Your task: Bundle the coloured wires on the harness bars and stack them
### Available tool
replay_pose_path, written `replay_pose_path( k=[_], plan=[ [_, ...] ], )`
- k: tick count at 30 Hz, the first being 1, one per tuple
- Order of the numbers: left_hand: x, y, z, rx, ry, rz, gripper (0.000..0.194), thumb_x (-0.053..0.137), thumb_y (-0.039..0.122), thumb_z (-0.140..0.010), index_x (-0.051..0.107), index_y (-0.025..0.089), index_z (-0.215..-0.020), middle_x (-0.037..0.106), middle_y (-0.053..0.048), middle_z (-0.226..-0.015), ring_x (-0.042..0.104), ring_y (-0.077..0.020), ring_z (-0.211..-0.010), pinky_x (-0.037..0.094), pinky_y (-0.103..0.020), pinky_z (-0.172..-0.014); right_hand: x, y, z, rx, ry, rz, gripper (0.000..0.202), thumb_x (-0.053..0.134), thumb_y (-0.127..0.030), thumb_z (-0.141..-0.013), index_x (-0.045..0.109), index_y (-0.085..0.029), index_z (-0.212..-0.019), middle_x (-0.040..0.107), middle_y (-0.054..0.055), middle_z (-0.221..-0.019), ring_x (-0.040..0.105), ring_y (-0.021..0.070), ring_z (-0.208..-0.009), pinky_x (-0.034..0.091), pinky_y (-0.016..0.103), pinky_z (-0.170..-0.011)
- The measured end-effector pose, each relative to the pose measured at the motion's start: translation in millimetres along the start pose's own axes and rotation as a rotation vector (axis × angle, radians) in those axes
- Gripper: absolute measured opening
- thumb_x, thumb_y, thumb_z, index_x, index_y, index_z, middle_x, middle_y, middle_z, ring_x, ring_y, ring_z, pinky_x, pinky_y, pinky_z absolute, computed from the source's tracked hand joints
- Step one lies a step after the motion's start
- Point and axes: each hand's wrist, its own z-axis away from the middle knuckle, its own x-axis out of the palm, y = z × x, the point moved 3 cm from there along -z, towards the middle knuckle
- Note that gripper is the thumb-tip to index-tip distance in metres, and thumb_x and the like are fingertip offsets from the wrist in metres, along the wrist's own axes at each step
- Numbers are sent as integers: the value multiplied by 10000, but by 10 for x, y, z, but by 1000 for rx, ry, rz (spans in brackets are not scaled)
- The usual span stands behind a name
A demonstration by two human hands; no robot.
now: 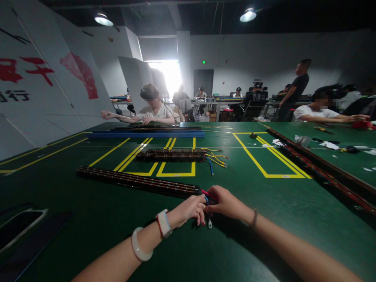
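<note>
A long dark assembly with copper-coloured strips lies slantwise on the green table, its right end at my hands. From that end come short cables, among them a red cable and a blue cable. My left hand, with bent fingers, pinches at the blue cable. Closed over the cables from the right is my right hand, its fingertips meeting the left ones. Below them a metal ring lug sticks out. The fingers hide most of the cables.
Beyond lies a second strip assembly with yellow and blue lugged leads. A blue rail stands farther back, before a seated person. Long wired strips run along the right, near paper scraps. Yellow tape marks the table.
</note>
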Motion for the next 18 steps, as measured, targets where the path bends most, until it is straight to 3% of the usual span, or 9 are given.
replay_pose_path(
  k=[4, 9, 13, 18],
  plan=[
    [33, -56, -44, -16, -13, 221, 336, 363, 433, -912, 465, 114, -939, 574, -34, -633, 565, -109, -522, 390, -208, -510, 29, -53, -10, 5, 89, 2, 207, 667, -222, -723, 575, -153, -894, 583, 20, -830, 510, 135, -725, 350, 228, -613],
    [82, -103, -131, 65, -38, 403, 318, 411, 423, -916, 493, 118, -961, 587, -30, -711, 554, -96, -533, 373, -216, -521, 64, -159, 11, -49, 171, 387, 86, 589, -129, -778, 582, -162, -857, 579, 46, -868, 513, 160, -780, 349, 259, -673],
    [100, -123, -219, 83, -7, 493, 320, 424, 439, -914, 506, 130, -888, 562, -8, -664, 515, -92, -502, 345, -222, -504, 121, -246, 66, -161, 257, 642, 109, 541, -117, -833, 608, -170, -900, 571, 69, -871, 503, 199, -819, 364, 313, -735],
    [94, -139, -262, 32, 89, 639, 224, 522, 379, -883, 491, 163, -832, 537, 37, -651, 506, -77, -537, 366, -209, -548, 251, -355, 151, -295, 335, 852, 221, 498, -67, -823, 616, -95, -1007, 582, 121, -877, 501, 232, -786, 394, 375, -731]
  ],
)
